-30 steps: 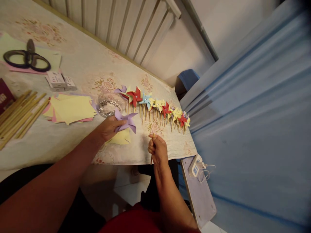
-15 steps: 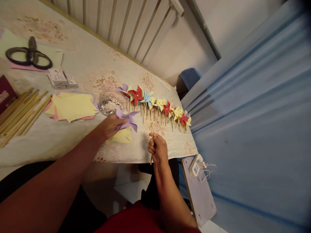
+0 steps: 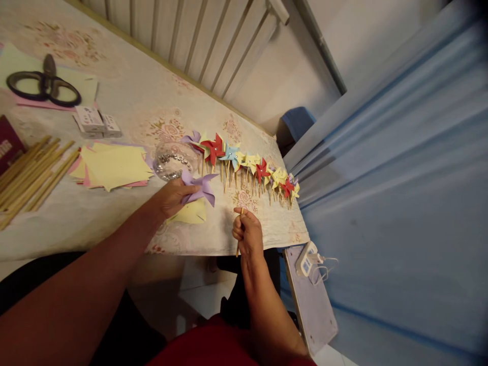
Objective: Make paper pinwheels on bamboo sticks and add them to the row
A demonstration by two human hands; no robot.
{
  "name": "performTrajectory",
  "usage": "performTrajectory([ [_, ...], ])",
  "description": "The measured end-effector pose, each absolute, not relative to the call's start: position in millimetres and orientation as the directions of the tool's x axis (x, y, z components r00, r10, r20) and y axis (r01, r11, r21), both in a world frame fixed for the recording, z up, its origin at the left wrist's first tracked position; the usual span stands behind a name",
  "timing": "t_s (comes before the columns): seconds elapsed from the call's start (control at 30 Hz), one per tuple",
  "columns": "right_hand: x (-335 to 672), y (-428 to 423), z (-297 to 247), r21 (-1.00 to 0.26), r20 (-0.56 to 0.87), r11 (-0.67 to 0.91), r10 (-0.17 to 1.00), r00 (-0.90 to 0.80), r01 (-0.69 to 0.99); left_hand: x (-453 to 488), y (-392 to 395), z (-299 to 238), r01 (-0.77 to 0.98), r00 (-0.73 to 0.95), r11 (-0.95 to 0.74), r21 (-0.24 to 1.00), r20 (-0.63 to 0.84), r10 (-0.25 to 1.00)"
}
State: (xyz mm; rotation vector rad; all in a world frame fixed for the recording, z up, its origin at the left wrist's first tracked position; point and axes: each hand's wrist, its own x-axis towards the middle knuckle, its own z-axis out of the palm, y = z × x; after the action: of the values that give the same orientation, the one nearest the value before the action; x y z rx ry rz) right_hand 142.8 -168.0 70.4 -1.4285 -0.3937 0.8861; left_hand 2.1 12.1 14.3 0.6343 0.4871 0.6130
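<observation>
My left hand (image 3: 173, 198) is closed on a purple paper pinwheel (image 3: 204, 188), its thumb on top near the middle. Beneath that pinwheel, pieces of yellow cut paper (image 3: 192, 212) lie on the table. My right hand (image 3: 248, 230) is wrapped round a thin wooden stick (image 3: 242, 211), which pokes out above and below the fist. The two hands are apart. Just beyond my left hand is a clear round dish (image 3: 175, 147) with small shiny metal pieces in it. Finished-looking pinwheels on sticks (image 3: 231, 154), in red, blue, yellow and purple, lie in a row beyond my hands.
On the left are a stack of yellow and pink paper (image 3: 114, 165), several wooden sticks (image 3: 38, 173), small white boxes (image 3: 95, 122) and dark-handled scissors (image 3: 46, 86). A blue curtain (image 3: 400, 203) hangs at the right, by a low stand (image 3: 312, 310) with a power strip (image 3: 306, 259).
Both hands keep their grips and places almost unchanged. The whole view has shifted very slightly.
</observation>
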Motion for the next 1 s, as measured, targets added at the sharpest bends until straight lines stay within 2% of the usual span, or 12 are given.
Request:
performTrajectory([
  [0.17,145.6,-167.8,66.6,-0.956,-0.263,-0.098,0.698,0.666,-0.275,2.3,11.8,15.2,-0.370,0.714,0.638,0.675,-0.233,0.660],
  [0.4,144.1,-166.6,66.5,-0.965,-0.231,-0.082,0.721,0.653,-0.250,2.8,10.9,17.7,-0.372,0.715,0.639,0.673,-0.231,0.660],
  [0.63,143.5,-165.0,64.0,-0.974,-0.225,-0.122,0.665,0.712,-0.193,4.2,12.9,12.7,-0.402,0.728,0.637,0.658,-0.191,0.658],
  [0.83,140.2,-164.1,63.3,-0.978,-0.205,-0.111,0.685,0.699,-0.178,4.4,14.2,7.5,-0.388,0.756,0.642,0.662,-0.169,0.632],
  [1.0,142.8,-165.6,61.1,-0.979,-0.203,-0.131,0.671,0.713,-0.155,5.4,15.1,5.8,-0.416,0.736,0.633,0.653,-0.168,0.656],
])
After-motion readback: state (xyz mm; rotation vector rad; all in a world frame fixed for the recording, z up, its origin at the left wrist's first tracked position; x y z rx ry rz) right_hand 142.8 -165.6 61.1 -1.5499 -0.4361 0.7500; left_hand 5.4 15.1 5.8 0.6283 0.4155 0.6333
